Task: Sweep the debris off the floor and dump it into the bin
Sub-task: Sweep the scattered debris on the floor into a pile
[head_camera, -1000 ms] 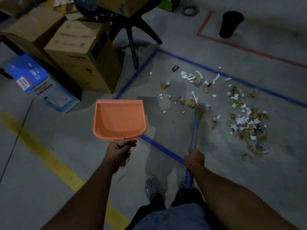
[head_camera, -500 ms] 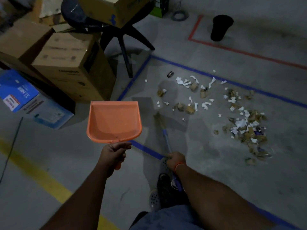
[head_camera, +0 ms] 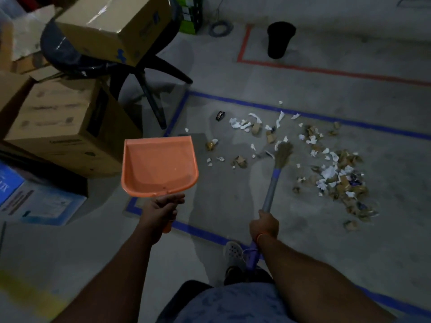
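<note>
Head view looked down at a grey concrete floor (head_camera: 233, 73), pretty dim lighting; left hand (head_camera: 161, 212) was wrapped around the handle of an orange dustpan (head_camera: 159, 167), fingers curled on it, pan held up off the floor with its open edge pointing away from the person; right hand (head_camera: 264, 224) was clamped on the shaft of a broom (head_camera: 271, 185), an orange band on that wrist; broom's purple and grey handle ran up from near the person's shoe (head_camera: 233, 251) to a straw head that sat right among the scraps.

Debris (head_camera: 335, 173) was torn white paper and brown cardboard bits, spread inside a rectangle of blue tape (head_camera: 314, 115); thickest heap was off to the right of the broom head, a thinner scatter lay left of it and further out, plus one small dark wrapper (head_camera: 219, 115) near the far left corner of the tape; couldn't tell what the wrapper was.

Black bin (head_camera: 279, 39) stood upright well apart from the mess, further away, inside a corner marked with red tape (head_camera: 326, 71).

Over on the left were stacked cardboard boxes (head_camera: 60, 127), a blue and white box (head_camera: 35, 199) lying lower down beside them, and a black chair (head_camera: 142, 73) with another cardboard box on its seat; a strip of yellow line (head_camera: 28, 292) showed at the bottom left.
</note>
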`<state>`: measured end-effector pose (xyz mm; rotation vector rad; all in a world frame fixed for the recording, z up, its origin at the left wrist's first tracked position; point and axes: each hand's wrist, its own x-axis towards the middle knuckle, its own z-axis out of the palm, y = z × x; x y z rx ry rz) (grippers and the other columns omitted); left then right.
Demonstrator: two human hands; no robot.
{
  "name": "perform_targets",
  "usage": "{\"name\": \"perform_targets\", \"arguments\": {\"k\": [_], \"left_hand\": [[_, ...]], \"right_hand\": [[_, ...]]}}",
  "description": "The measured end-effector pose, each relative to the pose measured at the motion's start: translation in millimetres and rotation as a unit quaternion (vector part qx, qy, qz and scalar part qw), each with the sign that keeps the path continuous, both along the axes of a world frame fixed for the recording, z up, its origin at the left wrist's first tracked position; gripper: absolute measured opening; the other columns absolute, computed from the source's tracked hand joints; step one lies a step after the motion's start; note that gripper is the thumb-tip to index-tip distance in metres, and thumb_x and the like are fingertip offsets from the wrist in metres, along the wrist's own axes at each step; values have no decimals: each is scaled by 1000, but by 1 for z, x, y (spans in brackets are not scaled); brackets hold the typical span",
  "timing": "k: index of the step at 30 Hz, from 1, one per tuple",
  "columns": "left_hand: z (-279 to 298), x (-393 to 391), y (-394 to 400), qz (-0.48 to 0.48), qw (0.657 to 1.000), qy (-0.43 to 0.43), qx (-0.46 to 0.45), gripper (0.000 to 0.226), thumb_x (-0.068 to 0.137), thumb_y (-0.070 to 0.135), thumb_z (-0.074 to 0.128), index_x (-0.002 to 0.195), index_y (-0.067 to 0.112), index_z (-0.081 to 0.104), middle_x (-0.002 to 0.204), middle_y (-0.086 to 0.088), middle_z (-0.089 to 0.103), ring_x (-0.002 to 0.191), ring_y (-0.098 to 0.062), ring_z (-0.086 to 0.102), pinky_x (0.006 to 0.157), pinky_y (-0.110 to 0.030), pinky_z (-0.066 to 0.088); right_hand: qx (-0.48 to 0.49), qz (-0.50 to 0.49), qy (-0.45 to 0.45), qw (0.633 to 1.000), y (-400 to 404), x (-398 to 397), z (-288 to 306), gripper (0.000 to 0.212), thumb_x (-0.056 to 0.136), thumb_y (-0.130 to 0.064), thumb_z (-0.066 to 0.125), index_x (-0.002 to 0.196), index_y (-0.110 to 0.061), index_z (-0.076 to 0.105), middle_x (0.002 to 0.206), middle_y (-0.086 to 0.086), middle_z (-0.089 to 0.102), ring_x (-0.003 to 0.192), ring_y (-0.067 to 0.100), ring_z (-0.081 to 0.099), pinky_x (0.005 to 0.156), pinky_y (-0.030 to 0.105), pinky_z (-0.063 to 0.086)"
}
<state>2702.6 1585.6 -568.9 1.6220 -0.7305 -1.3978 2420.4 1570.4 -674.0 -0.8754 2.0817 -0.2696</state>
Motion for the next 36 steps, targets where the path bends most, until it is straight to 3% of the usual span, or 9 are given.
{"name": "perform_targets", "arguments": {"k": [7,15,20,27,33,36], "left_hand": [[5,26,-21,-14,999,-32,17,33,97,-12,46,105,7,72,95,-13,71,50,-5,50,45,-19,39],[8,79,-40,-16,999,-11,33,31,97,-11,45,109,3,70,98,-17,68,47,-6,47,39,-17,33],[6,118,-63,-36,998,-17,40,34,96,-12,45,106,5,72,98,-15,70,51,-7,49,43,-19,37],[-6,154,-90,-61,996,1,58,30,97,-13,45,109,-1,70,95,-17,68,46,-6,47,41,-18,33],[-18,176,-115,-89,995,1,55,34,95,-14,44,104,4,72,97,-18,68,48,-5,47,43,-18,38],[-15,180,-124,-100,993,-3,61,29,96,-11,46,109,-1,70,82,-9,69,43,-4,45,38,-16,34]], "right_hand": [[-16,133,-27,991,-33,49,7,51,83,-11,56,134,-17,59,129,16,62,114,33,62,97,30,51],[17,230,-65,971,-59,132,6,48,86,-16,59,134,-18,59,132,10,61,119,29,59,101,27,46],[56,177,-69,980,-69,160,0,41,87,-14,61,127,-17,64,132,6,62,120,25,59,101,23,43],[88,84,-16,992,-82,144,-7,38,86,-17,64,124,-17,67,126,9,65,115,28,62,96,28,48],[50,-21,32,998,-103,129,-6,37,82,-15,67,119,-11,69,119,13,68,108,32,65,94,34,54],[19,-42,49,998,-101,137,-2,44,82,-13,66,126,-11,65,128,15,63,115,32,61,97,30,48]]}}
